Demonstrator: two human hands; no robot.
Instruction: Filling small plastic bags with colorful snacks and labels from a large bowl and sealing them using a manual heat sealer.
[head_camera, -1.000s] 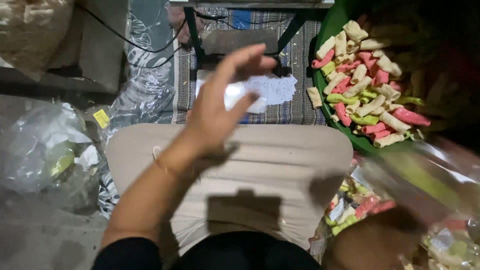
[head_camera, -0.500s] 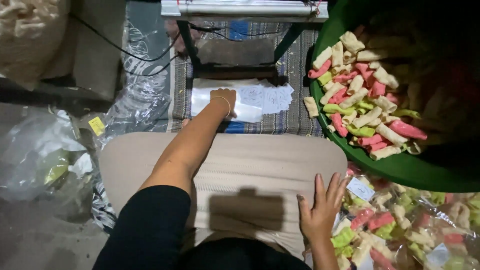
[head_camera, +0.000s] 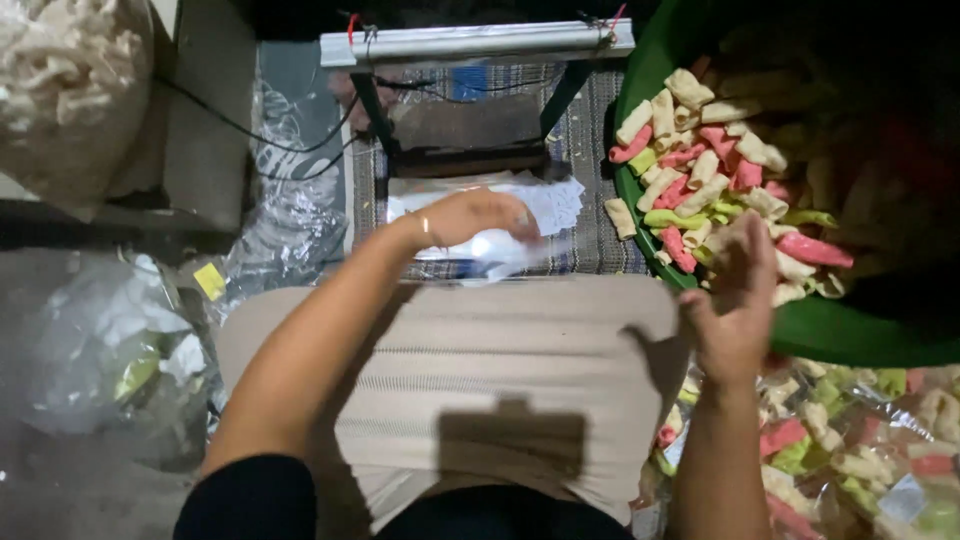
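Nearest the camera lies the person's lap under a beige ribbed cloth (head_camera: 500, 370), and at the lower right sit sealed clear packets of coloured snacks (head_camera: 850, 460). The right hand (head_camera: 735, 300) hovers at the near rim of the green basin (head_camera: 840, 335), fingers loosely spread and blurred, gripping nothing that can be made out. The basin holds a heap of cream, pink and green snack sticks (head_camera: 720, 170). The left hand (head_camera: 470, 215) reaches forward over a small stack of clear plastic bags (head_camera: 480, 245) and white paper slips (head_camera: 550, 200) on a striped mat (head_camera: 600, 230), fingers curled down onto the top bag (whether it pinches it cannot be told). Beyond stands a bar-shaped metal sealer (head_camera: 475, 45) on dark legs. At far left are crumpled plastic bags (head_camera: 110, 340).
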